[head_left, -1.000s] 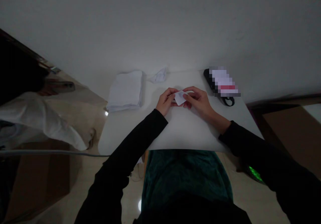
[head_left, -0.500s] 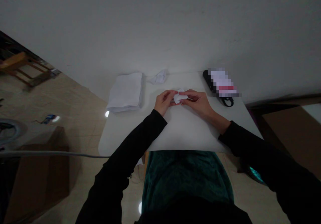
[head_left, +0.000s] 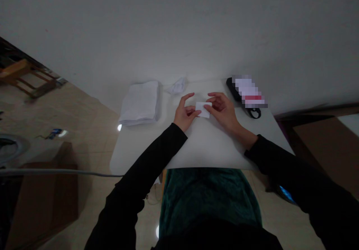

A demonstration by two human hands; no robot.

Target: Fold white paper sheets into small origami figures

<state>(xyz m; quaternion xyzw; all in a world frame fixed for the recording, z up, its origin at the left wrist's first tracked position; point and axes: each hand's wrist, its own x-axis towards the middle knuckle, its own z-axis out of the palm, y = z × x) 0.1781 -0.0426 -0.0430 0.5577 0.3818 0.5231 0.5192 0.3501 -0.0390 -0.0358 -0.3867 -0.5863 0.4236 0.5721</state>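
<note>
A small folded white paper [head_left: 203, 110] lies flat on the white table [head_left: 204, 145], between my hands. My left hand [head_left: 185, 113] is spread, with its thumb tip at the paper's left edge. My right hand [head_left: 221, 110] rests its fingertips on the right edge. Neither hand clearly grips it. Behind them lie a crumpled white tissue [head_left: 178, 86] and a folded white stack of paper or cloth [head_left: 140, 102].
A black device [head_left: 230, 85] at the table's far right is partly covered by a pixelated patch, with a black loop [head_left: 254, 112] beside it. A wall rises behind the table. On the tiled floor at left are a cardboard box [head_left: 47, 197], a grey cable [head_left: 56, 172] and a wooden stool [head_left: 22, 74].
My hands have moved apart and no longer pinch the paper together. The paper now lies flat and looks squarer. A white-sleeved person at the left has left the view.
</note>
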